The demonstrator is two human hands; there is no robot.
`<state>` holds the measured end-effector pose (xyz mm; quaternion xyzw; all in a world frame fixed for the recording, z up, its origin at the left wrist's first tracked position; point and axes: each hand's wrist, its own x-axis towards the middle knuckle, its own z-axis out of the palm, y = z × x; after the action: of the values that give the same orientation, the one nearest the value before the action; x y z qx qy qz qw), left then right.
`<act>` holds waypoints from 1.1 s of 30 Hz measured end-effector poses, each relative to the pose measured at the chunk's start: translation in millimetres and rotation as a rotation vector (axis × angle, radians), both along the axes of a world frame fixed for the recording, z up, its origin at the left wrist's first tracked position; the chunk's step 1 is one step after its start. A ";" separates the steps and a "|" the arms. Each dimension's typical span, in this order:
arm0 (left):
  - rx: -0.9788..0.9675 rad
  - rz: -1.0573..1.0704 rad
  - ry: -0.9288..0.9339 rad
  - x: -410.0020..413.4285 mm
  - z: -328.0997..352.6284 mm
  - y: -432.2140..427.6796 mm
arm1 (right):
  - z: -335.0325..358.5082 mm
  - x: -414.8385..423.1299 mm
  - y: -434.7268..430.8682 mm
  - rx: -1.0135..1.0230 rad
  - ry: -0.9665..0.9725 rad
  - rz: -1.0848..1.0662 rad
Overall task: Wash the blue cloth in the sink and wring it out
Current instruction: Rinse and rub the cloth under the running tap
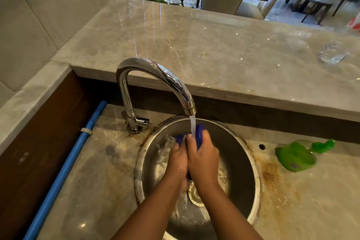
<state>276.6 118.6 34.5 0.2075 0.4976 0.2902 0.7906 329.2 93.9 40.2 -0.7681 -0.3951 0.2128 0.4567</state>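
The blue cloth [199,135] is bunched between both hands over the round steel sink [239,154]. My left hand [178,159] and my right hand [203,159] are pressed together, fingers curled round the cloth, with only its top ends showing above them. Water runs from the chrome tap [155,76] straight onto the cloth and my fingers, and splashes in the basin. The drain [194,195] shows below my wrists.
A green bottle [298,154] lies on its side on the stained marble counter right of the sink. A blue pipe [64,169] runs along the left. On the raised ledge behind stands a glass [333,52]. Chairs and plants lie beyond.
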 end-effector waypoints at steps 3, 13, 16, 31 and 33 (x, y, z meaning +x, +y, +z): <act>0.048 0.014 0.038 -7.9 -7.0 1.4 | -9.6 13.2 13.5 -0.075 -0.026 0.011; 0.109 0.087 0.056 -28.7 -12.8 23.8 | -0.8 9.3 -13.4 0.099 0.237 0.073; 0.089 0.058 0.138 -9.5 -7.4 18.3 | 7.9 -5.1 -16.0 0.154 0.222 0.095; 0.054 0.065 -0.010 -18.5 -14.6 9.7 | -15.6 48.5 7.6 0.014 0.836 -0.051; -0.100 0.006 -0.052 -23.0 -14.8 6.5 | -13.1 49.2 6.4 0.019 0.907 -0.035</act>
<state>253.6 125.1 19.7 0.1584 0.4914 0.2727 0.8118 378.4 100.3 27.2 -0.5996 -0.1443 0.5163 0.5943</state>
